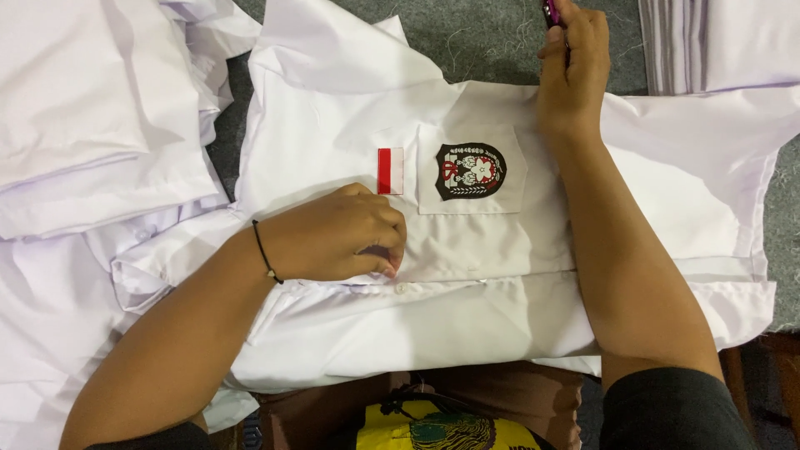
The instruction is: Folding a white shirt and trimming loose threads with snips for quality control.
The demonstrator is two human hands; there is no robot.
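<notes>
A white shirt [467,317] lies spread flat in front of me, with a chest pocket bearing a dark shield-shaped badge [471,171] and a small red-and-white patch [390,170] beside it. My left hand [337,233] rests on the shirt, fingers curled and pinching the fabric at the front placket next to a white button [401,289]. A thin black cord circles that wrist. My right hand [573,71] is stretched to the far side of the shirt, closed around a small pink-and-black tool [551,12] whose tip is cut off by the frame edge.
More white shirts [92,117] are heaped at the left. A folded white stack [717,42] sits at the top right. Grey carpet [483,37] shows beyond the shirt. A yellow printed cloth [442,429] lies in my lap.
</notes>
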